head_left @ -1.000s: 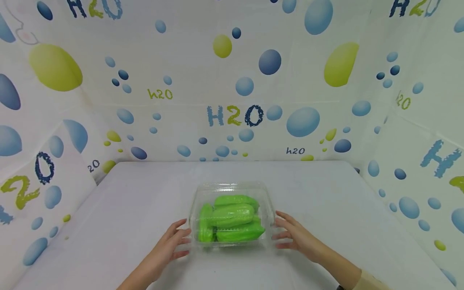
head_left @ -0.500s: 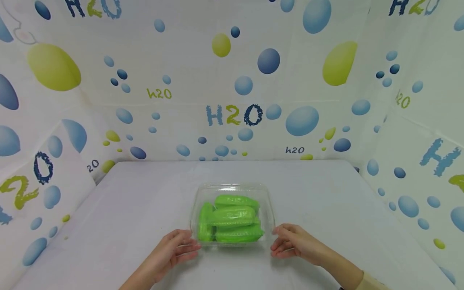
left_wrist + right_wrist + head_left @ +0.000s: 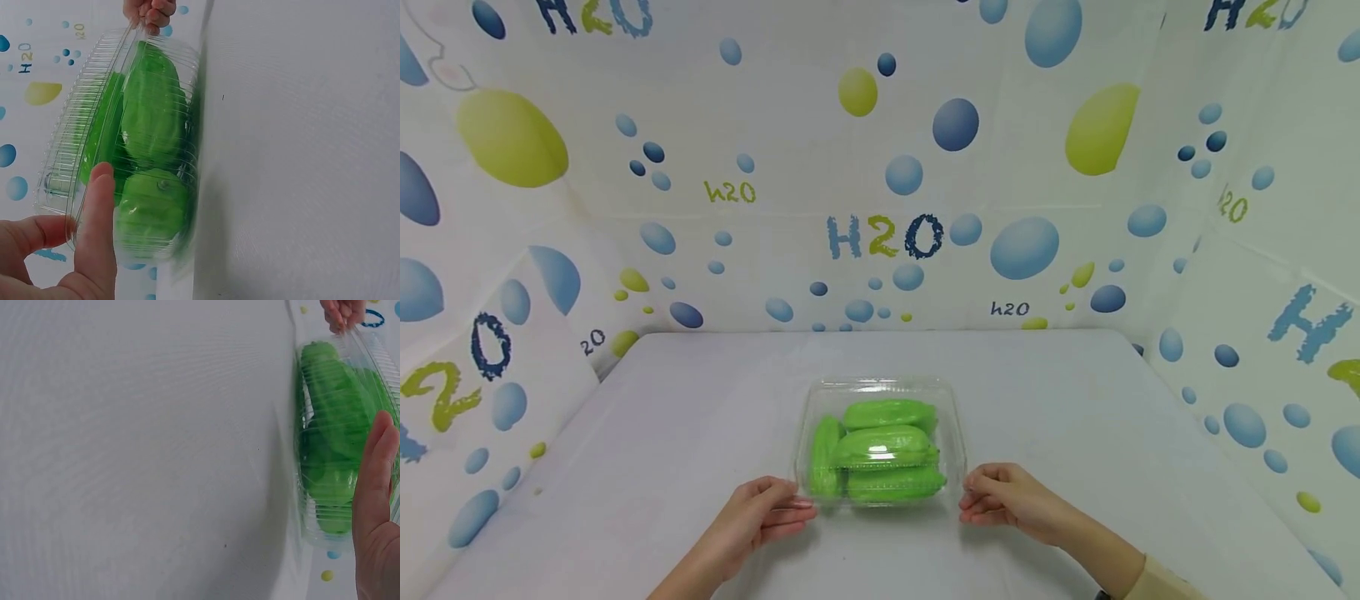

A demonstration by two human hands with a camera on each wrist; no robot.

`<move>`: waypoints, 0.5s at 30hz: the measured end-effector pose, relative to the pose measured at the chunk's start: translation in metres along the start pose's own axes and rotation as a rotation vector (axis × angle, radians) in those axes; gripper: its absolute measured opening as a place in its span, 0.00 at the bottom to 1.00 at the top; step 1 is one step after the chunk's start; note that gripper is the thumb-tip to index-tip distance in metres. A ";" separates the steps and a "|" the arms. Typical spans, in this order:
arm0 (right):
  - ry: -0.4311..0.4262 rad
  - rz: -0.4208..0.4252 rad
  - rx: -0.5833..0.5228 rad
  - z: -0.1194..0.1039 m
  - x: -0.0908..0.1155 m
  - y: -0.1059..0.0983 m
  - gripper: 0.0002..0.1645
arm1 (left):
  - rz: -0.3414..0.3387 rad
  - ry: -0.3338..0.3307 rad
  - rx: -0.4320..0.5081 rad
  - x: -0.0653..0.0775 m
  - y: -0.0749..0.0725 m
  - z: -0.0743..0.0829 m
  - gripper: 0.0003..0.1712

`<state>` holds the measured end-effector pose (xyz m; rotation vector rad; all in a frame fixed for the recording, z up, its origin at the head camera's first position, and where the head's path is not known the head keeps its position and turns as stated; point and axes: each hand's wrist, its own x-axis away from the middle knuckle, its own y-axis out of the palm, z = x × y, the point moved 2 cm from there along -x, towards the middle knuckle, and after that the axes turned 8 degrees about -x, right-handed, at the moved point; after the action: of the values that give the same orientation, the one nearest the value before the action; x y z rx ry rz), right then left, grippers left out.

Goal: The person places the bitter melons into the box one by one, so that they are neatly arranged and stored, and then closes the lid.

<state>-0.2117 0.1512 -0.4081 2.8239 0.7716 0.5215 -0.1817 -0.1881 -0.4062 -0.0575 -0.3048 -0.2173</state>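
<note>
A clear plastic clamshell box (image 3: pixel 880 386) with ribbed walls sits on the table, its lid down. Inside lie several bright green, lumpy, elongated vegetables (image 3: pixel 887 447), one across the others at the left end. My left hand (image 3: pixel 760 517) pinches the rim at the front left corner between thumb and forefinger; the left wrist view shows the thumb (image 3: pixel 47 232) on one side of the rim and the forefinger (image 3: pixel 99 206) on the other. At the front right corner, my right hand (image 3: pixel 1011 504) pinches the rim, its lower fingers curled. In the right wrist view its thumb is largely hidden.
White cloth covers the table (image 3: pixel 700 400). A white curtain (image 3: pixel 790 150) printed with blue and green drops and H2O lettering stands behind and at both sides. A beige sleeve (image 3: pixel 1161 581) shows on the right arm.
Both hands have come from beside the box, with fingers spread, down to its front corners and taken hold of the rim there. The box has hardly moved.
</note>
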 end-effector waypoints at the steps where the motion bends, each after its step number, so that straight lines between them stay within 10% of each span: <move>1: -0.003 -0.003 -0.002 0.000 0.000 0.000 0.14 | -0.004 0.001 0.004 0.000 0.000 0.000 0.21; 15: -0.041 -0.003 0.021 0.001 0.001 0.002 0.11 | 0.006 0.007 0.018 0.000 0.000 -0.002 0.21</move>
<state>-0.2100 0.1501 -0.4085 2.8426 0.7780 0.4564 -0.1811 -0.1880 -0.4081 -0.0397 -0.2998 -0.2086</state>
